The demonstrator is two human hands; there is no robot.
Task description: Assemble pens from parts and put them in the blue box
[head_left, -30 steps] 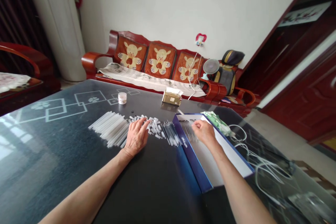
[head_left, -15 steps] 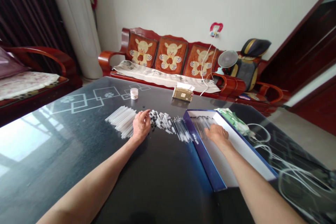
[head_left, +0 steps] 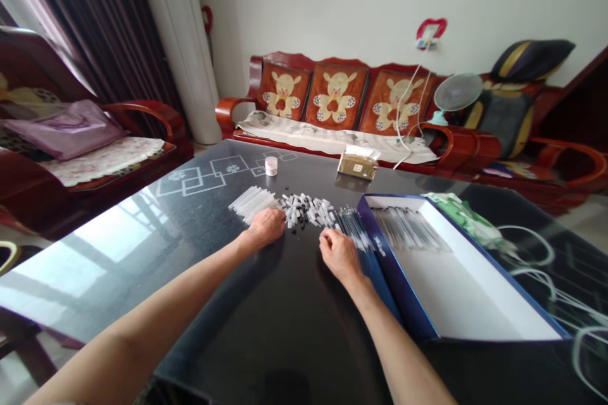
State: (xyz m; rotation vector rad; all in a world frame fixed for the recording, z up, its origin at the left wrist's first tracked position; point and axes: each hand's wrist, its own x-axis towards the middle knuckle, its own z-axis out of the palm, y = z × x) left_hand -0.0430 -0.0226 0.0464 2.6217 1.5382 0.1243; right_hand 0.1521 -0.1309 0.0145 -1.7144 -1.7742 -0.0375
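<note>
My left hand point(head_left: 268, 226) rests with curled fingers between a stack of clear plastic pen barrels point(head_left: 251, 202) and a heap of small white and black pen caps point(head_left: 311, 210). Its fingertips are hidden, so I cannot see what they hold. My right hand point(head_left: 339, 254) is closed, thumb against fingers, over the table just in front of the caps. Nothing sticks out of it, but a small part could be hidden. Beside it, thin pen refills point(head_left: 354, 228) lean on the blue box point(head_left: 394, 285). Inside the box's far end lies a row of pens point(head_left: 408, 228).
A small white tub point(head_left: 271, 166) and a gold tissue box point(head_left: 357, 164) stand farther back on the dark glossy table point(head_left: 266, 329). Right of the box lie a green-and-white plastic bag point(head_left: 468, 218) and white cables point(head_left: 536, 275). A wooden sofa point(head_left: 232, 112) is behind.
My right hand has left the pens inside the box and moved left, to the table in front of the caps. My left hand stays by the barrels and caps. The view has turned left.
</note>
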